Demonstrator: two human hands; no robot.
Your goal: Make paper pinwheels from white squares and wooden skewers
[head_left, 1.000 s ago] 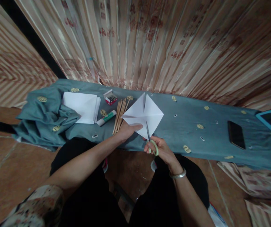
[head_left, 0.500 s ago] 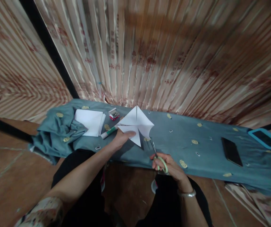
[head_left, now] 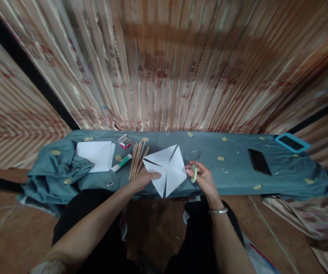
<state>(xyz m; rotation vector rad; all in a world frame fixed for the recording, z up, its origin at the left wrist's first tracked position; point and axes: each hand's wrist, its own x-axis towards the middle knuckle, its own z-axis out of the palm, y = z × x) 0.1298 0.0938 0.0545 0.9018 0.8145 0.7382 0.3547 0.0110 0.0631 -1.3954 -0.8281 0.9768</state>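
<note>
A white square sheet of paper (head_left: 172, 167), slit inward from its corners, is held up over the cloth near its front edge. My left hand (head_left: 146, 179) grips its left side, thumb lying on top. In my right hand (head_left: 203, 176) is a pair of scissors (head_left: 194, 173) with pale green handles, its blades pointing up and away from the paper. The fingertips of that hand are at the paper's right corner; whether they pinch it I cannot tell. Left of the paper lie several thin wooden sticks (head_left: 136, 158) and a green and white glue stick (head_left: 122, 163).
A stack of white paper (head_left: 95, 154) and a small open red and white box (head_left: 125, 142) of metal bits are at the left. To the right lie a black phone (head_left: 259, 161) and a blue-framed tablet (head_left: 292, 142). Blue-green patterned cloth (head_left: 232, 179) covers the surface; a striped curtain (head_left: 164, 76) hangs behind.
The paper has turned and come lower, uncovering the wooden sticks. My right hand has moved up to the paper's right corner, scissors swung upward. The camera view has shifted.
</note>
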